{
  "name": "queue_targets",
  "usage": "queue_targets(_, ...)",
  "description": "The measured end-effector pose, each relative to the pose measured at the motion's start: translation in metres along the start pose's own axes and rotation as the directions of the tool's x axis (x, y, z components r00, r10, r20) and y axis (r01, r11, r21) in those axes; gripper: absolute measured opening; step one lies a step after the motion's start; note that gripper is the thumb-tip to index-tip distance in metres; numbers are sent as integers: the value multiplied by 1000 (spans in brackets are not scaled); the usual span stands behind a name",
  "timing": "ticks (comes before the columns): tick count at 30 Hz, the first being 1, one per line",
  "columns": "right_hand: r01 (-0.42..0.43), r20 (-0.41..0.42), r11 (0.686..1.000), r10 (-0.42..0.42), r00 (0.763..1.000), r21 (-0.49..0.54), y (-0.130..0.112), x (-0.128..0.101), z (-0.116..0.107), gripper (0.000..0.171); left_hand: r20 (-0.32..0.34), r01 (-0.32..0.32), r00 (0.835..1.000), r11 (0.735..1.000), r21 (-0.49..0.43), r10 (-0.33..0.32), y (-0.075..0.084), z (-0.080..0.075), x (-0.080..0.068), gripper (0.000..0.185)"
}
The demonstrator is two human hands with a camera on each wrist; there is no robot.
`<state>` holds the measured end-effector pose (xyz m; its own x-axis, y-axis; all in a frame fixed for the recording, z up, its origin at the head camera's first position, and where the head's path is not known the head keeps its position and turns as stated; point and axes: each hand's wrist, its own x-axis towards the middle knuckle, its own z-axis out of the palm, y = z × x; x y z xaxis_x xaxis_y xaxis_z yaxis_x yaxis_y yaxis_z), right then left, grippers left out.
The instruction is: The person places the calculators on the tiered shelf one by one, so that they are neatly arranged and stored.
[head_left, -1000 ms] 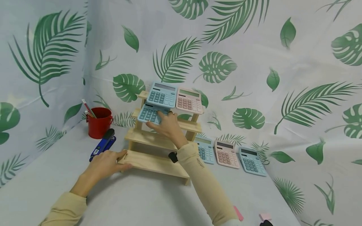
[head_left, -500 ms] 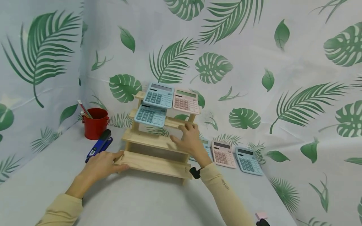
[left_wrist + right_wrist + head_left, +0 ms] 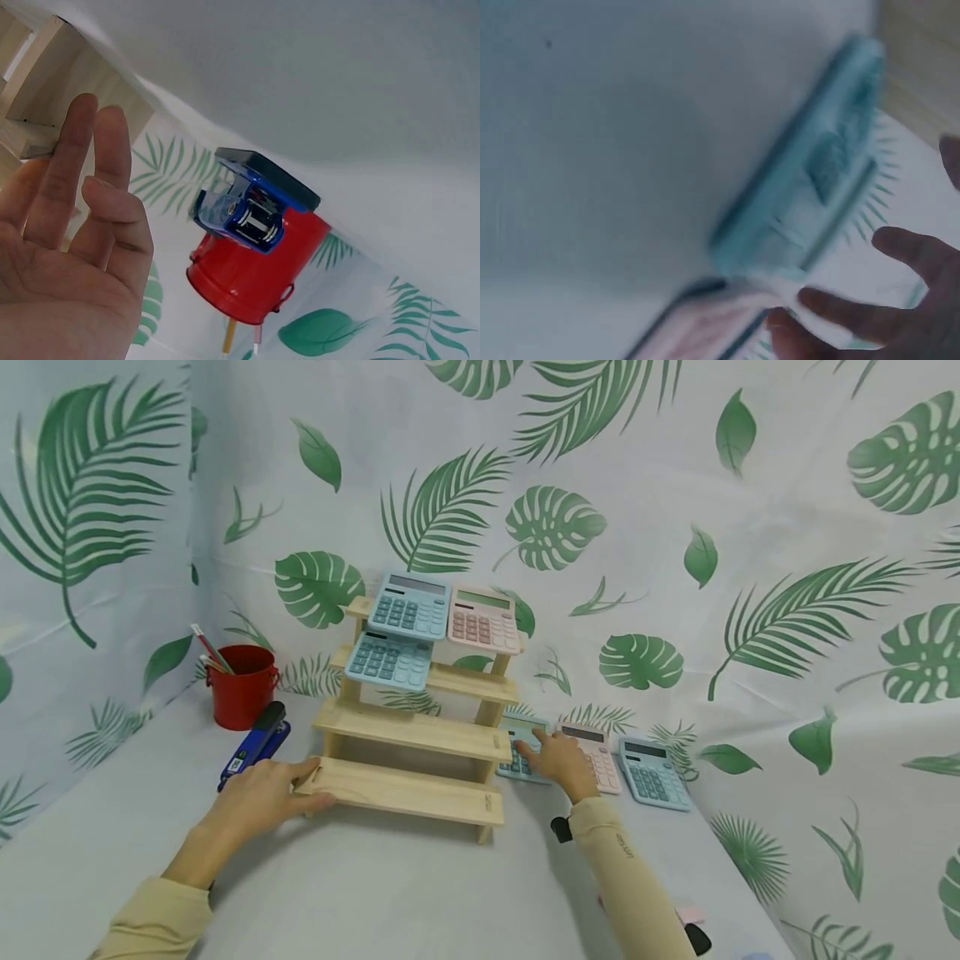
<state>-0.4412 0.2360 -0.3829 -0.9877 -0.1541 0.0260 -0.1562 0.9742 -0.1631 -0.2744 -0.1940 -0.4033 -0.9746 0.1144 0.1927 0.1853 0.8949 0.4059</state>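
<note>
My left hand [image 3: 258,797] grips the left end of the lowest step of a wooden stepped shelf [image 3: 405,789], thumb at its front edge. To the shelf's right, my right hand [image 3: 562,764] reaches over a blue calculator [image 3: 517,768], fingers spread and nothing held. In the right wrist view its fingertips come near that calculator's upper corner, beside a pink calculator [image 3: 697,330]. Another blue calculator [image 3: 654,777] stands farther right, leaning on the wall. On the top step are a blue calculator [image 3: 408,606] and a pink one [image 3: 483,620]; a blue calculator [image 3: 388,662] sits one step below.
Behind my left hand lies a blue stapler [image 3: 255,743]. A red bucket [image 3: 243,689] with pencils stands beyond it. Small pink pieces [image 3: 690,914] lie by my right forearm. Leaf-patterned cloth [image 3: 555,527] closes off the back and sides.
My right hand has left the blue calculator on the second step and moved right and down to the calculators beside the shelf. The left hand has stayed on the shelf.
</note>
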Motion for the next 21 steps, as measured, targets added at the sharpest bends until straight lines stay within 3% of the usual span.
queue_targets(3,-32,93,999,36,995,-41,-3,10,14,72,0,-1,1000,1000,0,1,-1,0,0,81)
queue_targets(7,-99,161,995,100,982,-18,-7,15,25,84,6,-4,1000,1000,-3,4,0,2,0,82)
queue_targets(13,-78,155,995,87,984,-64,-12,15,25,99,-12,-8,1000,1000,-6,8,1,4,0,79)
queue_targets(21,-60,117,997,66,991,-49,-15,13,21,91,-7,4,1000,1000,-8,-4,0,2,-1,79)
